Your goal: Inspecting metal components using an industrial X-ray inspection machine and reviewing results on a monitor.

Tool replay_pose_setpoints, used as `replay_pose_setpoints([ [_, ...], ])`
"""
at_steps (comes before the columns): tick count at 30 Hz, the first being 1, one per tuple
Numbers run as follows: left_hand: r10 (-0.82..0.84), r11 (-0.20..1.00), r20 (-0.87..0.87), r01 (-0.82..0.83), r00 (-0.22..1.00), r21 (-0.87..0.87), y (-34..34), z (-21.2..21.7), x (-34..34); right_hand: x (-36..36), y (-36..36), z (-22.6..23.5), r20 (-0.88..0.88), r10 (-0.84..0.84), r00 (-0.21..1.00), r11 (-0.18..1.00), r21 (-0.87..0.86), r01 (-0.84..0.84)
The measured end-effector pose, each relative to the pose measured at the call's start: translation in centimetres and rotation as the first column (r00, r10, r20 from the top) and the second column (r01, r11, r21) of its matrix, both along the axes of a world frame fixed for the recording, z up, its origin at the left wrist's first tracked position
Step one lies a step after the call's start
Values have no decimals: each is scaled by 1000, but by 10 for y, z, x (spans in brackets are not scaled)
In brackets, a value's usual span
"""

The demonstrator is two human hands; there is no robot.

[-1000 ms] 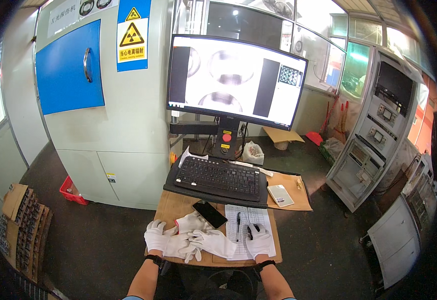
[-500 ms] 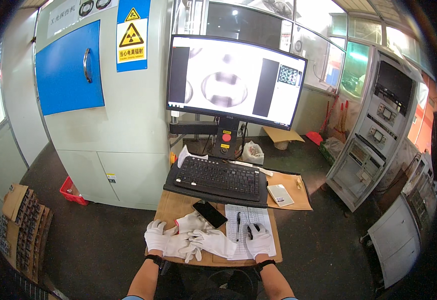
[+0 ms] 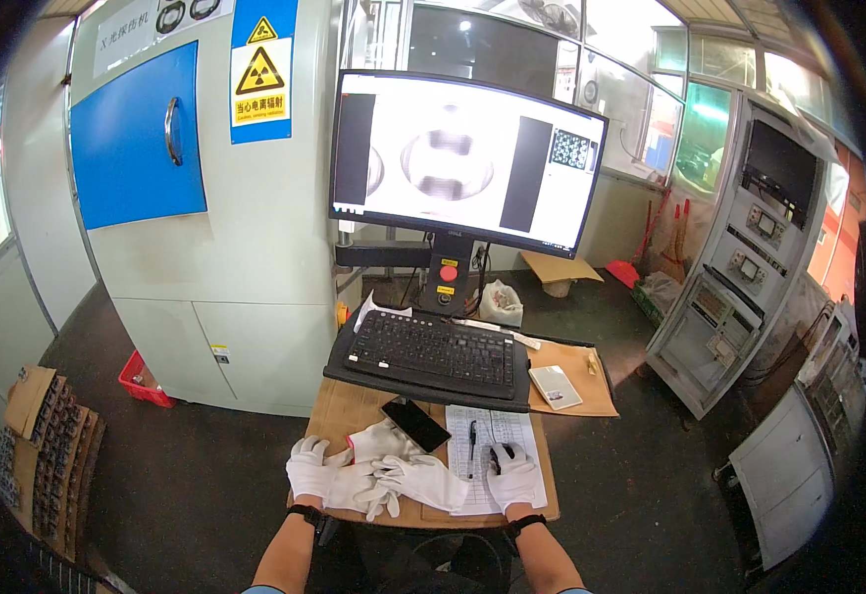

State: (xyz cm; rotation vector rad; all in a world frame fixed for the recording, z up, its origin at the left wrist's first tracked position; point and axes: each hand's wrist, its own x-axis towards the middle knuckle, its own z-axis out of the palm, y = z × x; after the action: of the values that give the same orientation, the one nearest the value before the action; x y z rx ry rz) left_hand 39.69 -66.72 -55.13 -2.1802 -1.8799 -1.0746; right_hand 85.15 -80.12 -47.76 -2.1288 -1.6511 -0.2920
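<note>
White gloves cover both my hands. My right hand point(image 3: 514, 477) rests over a black computer mouse point(image 3: 502, 453), fingers curved round it and hiding most of it, on a printed sheet point(image 3: 492, 426) where a black pen point(image 3: 472, 436) lies to its left. At the left edge of the cardboard-covered board point(image 3: 329, 406), my left hand point(image 3: 310, 467) lies with its thumb apart, holding nothing I can see. Loose white gloves point(image 3: 418, 480) are heaped beside it, with a dark phone point(image 3: 416, 424) behind them. Above the keyboard, a monitor point(image 3: 524, 148) displays a grey picture of round shapes.
A black keyboard point(image 3: 433, 351) sits on a raised tray, with a small white card-like item point(image 3: 556, 387) to its right. The tall grey cabinet point(image 3: 264, 228) has a blue door point(image 3: 141, 139). Around me stand stacked parts point(image 3: 51, 455), a red bin point(image 3: 144, 381) and an instrument rack point(image 3: 740, 257).
On the monitor, the grey round shape and its dark bands have shifted slightly. Both hands, the gloves, phone and pen stay where they were.
</note>
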Motion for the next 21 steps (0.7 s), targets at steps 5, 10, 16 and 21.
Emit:
replay_pose_setpoints([
  [5, -2, 1000, 1, 2, 1000, 1, 0, -2, -1, -2, 0, -1, 3, -16, 1000, 1000, 3, 16],
  [10, 0, 999, -4, -1, 1000, -44, -1, 3, 1, 0, 0, 0, -7, -10, 1000, 1000, 0, 10],
  [16, 5, 999, -1, -6, 1000, -49, -2, 5, 0, -2, -2, 8, -47, -12, 999, 998, -56, 9],
  [21, 12, 999, -1, -12, 1000, -45, -3, 7, 1, -2, -3, 8, -27, -12, 1000, 999, -52, 10],
])
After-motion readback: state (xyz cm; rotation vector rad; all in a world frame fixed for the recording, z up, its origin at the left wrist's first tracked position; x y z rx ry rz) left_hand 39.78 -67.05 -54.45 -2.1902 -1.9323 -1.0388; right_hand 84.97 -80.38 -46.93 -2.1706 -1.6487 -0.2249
